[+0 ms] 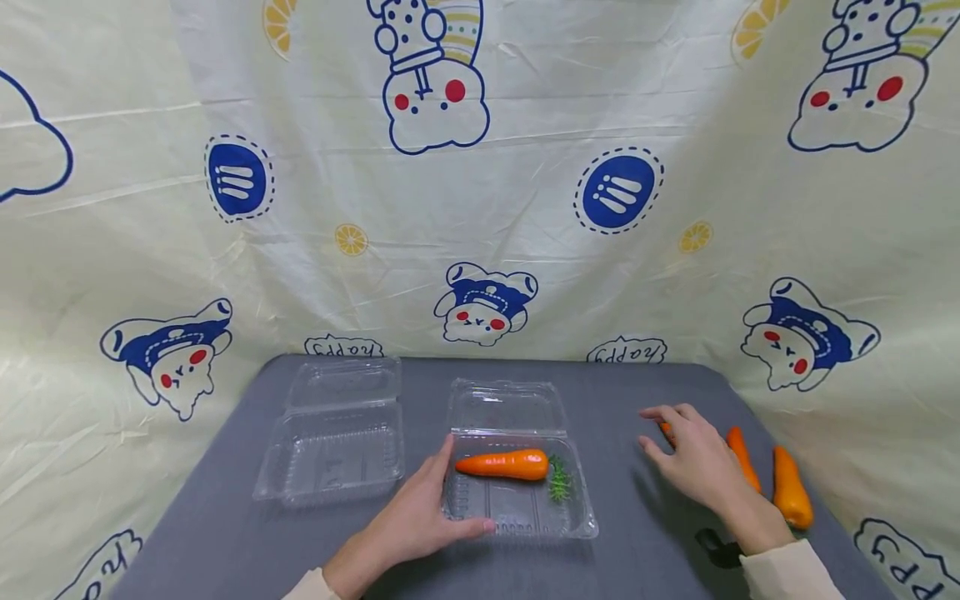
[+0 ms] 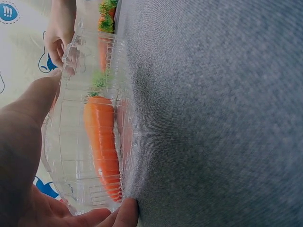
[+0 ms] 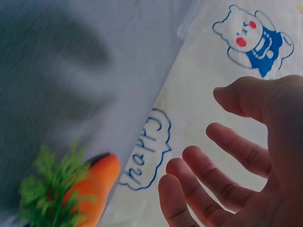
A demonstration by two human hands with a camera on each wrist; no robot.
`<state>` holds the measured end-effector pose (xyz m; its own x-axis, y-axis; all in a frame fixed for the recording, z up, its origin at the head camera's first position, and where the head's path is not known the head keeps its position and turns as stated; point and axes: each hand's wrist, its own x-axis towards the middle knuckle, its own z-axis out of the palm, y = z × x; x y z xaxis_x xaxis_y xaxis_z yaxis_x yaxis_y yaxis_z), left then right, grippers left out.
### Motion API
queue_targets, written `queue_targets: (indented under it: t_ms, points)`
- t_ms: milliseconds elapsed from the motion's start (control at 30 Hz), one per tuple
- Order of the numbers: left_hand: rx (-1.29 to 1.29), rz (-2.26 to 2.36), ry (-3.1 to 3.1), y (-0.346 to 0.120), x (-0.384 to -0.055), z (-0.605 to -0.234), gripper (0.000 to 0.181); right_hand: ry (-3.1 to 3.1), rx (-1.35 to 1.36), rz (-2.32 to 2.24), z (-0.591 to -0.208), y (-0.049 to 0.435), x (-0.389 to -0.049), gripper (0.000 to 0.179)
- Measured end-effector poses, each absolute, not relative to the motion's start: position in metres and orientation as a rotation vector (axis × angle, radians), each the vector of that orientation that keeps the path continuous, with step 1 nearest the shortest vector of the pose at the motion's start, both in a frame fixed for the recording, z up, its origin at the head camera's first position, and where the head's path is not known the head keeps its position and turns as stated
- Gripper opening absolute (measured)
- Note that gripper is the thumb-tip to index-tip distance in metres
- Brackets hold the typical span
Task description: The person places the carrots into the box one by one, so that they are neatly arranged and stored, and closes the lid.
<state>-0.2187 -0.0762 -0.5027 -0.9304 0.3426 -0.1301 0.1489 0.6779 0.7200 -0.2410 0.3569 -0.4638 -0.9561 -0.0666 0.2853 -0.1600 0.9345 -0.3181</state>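
An orange carrot point(image 1: 504, 465) with a green leafy top point(image 1: 559, 481) lies crosswise in a clear plastic clamshell container point(image 1: 517, 515), whose lid is folded back. At that container's front left corner, my left hand point(image 1: 420, 510) holds the wall, the thumb along the front rim and the fingers on the left side. My right hand point(image 1: 697, 462) hovers above the table on the right with fingers spread, loosely bent and holding nothing. Below it, part of a carrot point(image 1: 666, 431) peeks out, mostly hidden. Two more carrots point(image 1: 741, 458) point(image 1: 792, 490) lie just right of that hand.
A second clear clamshell container point(image 1: 345, 450), also with its lid folded back, stands at the left. A small dark object point(image 1: 717, 550), unclear in kind, lies near the right wrist. A printed curtain point(image 1: 525, 208) hangs behind the grey table point(image 1: 615, 558).
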Motion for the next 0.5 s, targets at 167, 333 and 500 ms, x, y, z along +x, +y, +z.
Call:
queue_targets:
  t_ms: [167, 333, 500]
  points:
    - [0.388, 1.104, 2.626, -0.077, -0.22, -0.503, 0.142, -2.909, 0.077, 0.446, -0.464, 0.377, -0.243, 0.05]
    - [0.392, 1.105, 2.622, -0.077, -0.219, -0.505, 0.142, -2.984, 0.016, 0.415, -0.466, 0.398, -0.244, 0.059]
    - [0.39, 1.098, 2.625, -0.076, -0.219, -0.503, 0.142, -3.061, -0.005, 0.412, -0.47, 0.411, -0.247, 0.067]
